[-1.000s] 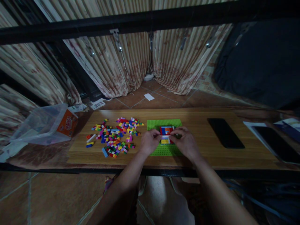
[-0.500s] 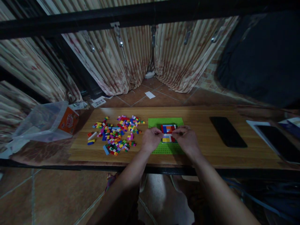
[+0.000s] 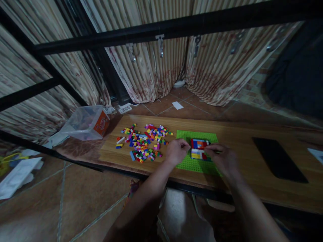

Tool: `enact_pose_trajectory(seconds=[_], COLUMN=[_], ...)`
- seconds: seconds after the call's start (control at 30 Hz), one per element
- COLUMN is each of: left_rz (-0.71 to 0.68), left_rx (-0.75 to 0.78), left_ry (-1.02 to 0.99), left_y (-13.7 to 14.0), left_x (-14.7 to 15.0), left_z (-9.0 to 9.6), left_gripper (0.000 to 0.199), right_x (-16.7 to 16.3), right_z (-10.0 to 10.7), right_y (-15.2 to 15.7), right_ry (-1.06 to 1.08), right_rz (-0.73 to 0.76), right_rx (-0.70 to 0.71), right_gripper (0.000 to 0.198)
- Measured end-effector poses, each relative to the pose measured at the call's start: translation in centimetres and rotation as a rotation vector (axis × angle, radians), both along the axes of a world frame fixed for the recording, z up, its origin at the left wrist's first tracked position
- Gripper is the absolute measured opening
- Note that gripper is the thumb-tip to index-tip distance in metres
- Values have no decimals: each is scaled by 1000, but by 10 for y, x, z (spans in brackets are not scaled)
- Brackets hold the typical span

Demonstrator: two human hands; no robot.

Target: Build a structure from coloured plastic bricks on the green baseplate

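Flanking a brick build [image 3: 198,145] over wooden table [image 3: 246,161] before curtains [image 3: 148,75]: left hand [image 3: 176,150], right hand [image 3: 225,159], each grip unclear.

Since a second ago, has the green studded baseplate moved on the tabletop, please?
No: against the wooden tabletop, the green studded baseplate keeps its place; the camera view itself shifted.

Hands [image 3: 176,151] — two; green baseplate [image 3: 198,166] — one

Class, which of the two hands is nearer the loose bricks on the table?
The left hand, over the green baseplate's left edge, on the side towards the loose bricks; the right hand is farther off, across the brick build.
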State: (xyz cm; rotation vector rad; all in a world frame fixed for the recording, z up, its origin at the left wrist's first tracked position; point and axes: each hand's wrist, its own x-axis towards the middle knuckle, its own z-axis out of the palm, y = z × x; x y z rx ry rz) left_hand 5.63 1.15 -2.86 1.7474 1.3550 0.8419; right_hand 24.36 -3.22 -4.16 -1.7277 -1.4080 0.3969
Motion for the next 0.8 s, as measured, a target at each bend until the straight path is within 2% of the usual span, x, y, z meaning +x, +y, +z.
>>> enact_pose_trajectory(seconds=[0.2, 0.3, 0.47, 0.6, 0.7, 0.8], left_rz=[145, 113, 24, 19, 38, 18], left_rx=[110, 105, 60, 112, 137, 127], left_ry=[124, 277, 470, 517, 509, 362], left_y=[25, 27, 21, 22, 24, 25], left_x=[-65, -87, -88, -83, -83, -79], left_z=[14, 23, 25, 18, 18, 20], left_gripper=[24, 32, 28, 22, 20, 14], right_x=[3, 2, -2, -4, -3, -3], right_z=[7, 8, 11, 12, 11, 10], right_y=[-3, 0, -1, -2, -2, -1], right_ry=[36, 47, 18, 31, 28, 36], right_rz=[-99, -111, -87, -90, -82, -80], right_rx=[-23, -11, 1, -17, 6, 30], right_gripper=[24, 25, 23, 25, 27, 28])
